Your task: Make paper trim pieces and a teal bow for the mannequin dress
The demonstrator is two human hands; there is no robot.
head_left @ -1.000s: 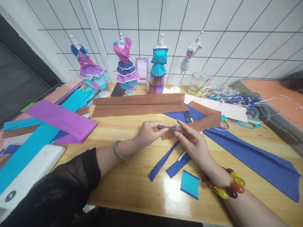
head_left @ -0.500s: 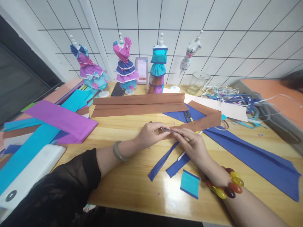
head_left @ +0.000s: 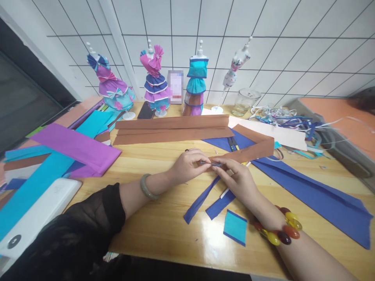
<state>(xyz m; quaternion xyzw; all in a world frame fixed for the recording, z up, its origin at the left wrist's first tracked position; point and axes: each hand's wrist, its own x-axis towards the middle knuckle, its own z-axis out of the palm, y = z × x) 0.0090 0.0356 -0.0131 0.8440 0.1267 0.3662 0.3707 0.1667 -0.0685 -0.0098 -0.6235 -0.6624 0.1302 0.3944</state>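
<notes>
My left hand and my right hand meet above the middle of the table, fingertips pinched on one thin, dark blue strip. Much of that strip is hidden by the fingers. Behind my right fingers runs a folded brown strip. Narrow blue strips lie below the hands, with a small turquoise square edged in blue nearer the front edge.
Dressed mini mannequins, a bare-topped one and a glass stand at the back. Purple cloth and a white device lie left, long blue cloth right. Small cutters lie behind my hands.
My fingers have shifted slightly around the thin strip, and its dark blue edge shows at a slightly different angle. The things on the table have not moved.
</notes>
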